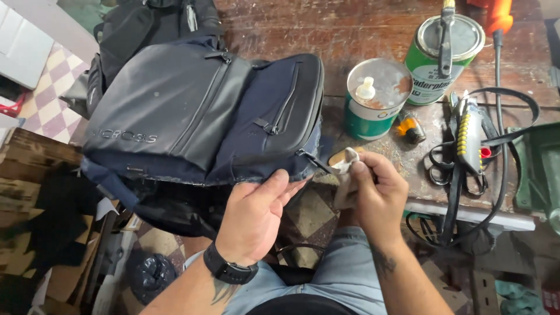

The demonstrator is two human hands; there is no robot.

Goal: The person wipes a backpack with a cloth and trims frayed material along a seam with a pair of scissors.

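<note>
The left hand (256,213) has its fingers curled around the bottom edge of a dark navy and black fabric backpack (204,111), thumb on top, pinching the seam near a corner. Just to the right of those fingers, the right hand (376,195) closes narrowly on a small crumpled off-white cloth (347,175), pressed close to the backpack's corner by a zipper pull. The backpack lies flat, spreading up and left from the left fingers across a worn, scratched wooden workbench (326,29). Just above the right fingers stands a green round tin with a pale dusty lid (374,99); farther up and right is a larger green metal can (446,49) with a tool resting across its top. Right of the right hand lie black-handled scissors (449,166) and looped black straps (501,146).
</note>
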